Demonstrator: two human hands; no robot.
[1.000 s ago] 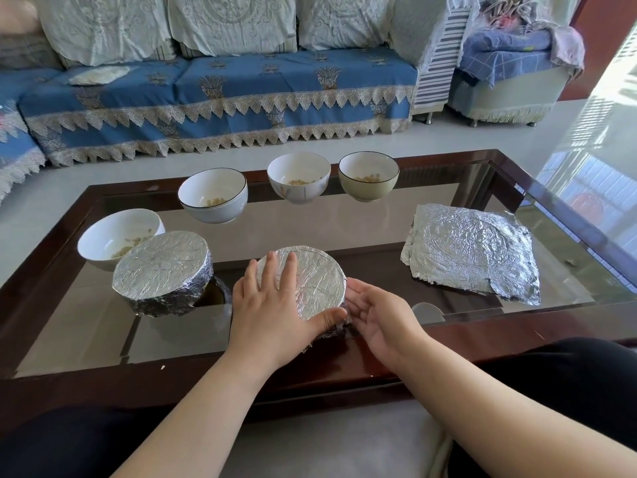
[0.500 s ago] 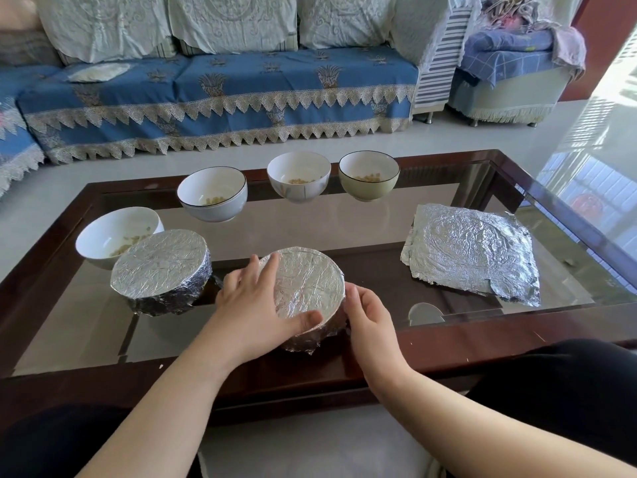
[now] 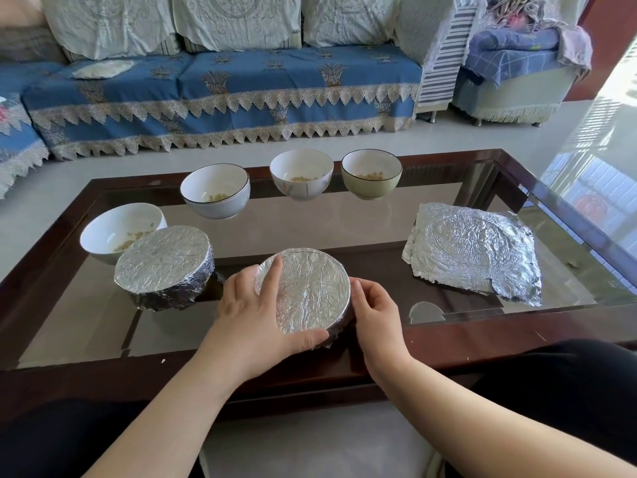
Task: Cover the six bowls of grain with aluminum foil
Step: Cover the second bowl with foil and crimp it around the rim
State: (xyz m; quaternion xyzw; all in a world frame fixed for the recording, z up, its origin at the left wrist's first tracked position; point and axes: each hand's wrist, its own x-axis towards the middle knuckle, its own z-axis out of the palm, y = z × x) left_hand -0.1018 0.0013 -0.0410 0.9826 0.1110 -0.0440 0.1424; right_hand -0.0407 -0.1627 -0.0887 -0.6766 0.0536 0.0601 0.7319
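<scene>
A round bowl capped with crinkled aluminium foil (image 3: pixel 305 293) is seen at the near edge of the glass-topped, dark-wood coffee table (image 3: pixel 344 232), at about 6 o'clock on the tabletop. The left hand (image 3: pixel 255 313) is curled round its left side, index finger laid on the foil top, thumb pressed on the near rim. The right hand (image 3: pixel 374 310) is cupped against its right side, fingers bent onto the foil wall.

A second foil-covered bowl (image 3: pixel 165 265) is noted at 9 o'clock of the first, just apart from it. Touching it at its 10 o'clock is an uncovered white bowl with grain (image 3: pixel 117 232). Three more open bowls are recorded along the far side: white with a dark rim (image 3: pixel 215 194) at 11 o'clock, white (image 3: pixel 301 174) at 12 o'clock, pale green (image 3: pixel 372 174) at 1 o'clock. A flat stack of creased foil sheets (image 3: pixel 472 250) lies at 2 o'clock.

No legible writing or brand marks are found.
</scene>
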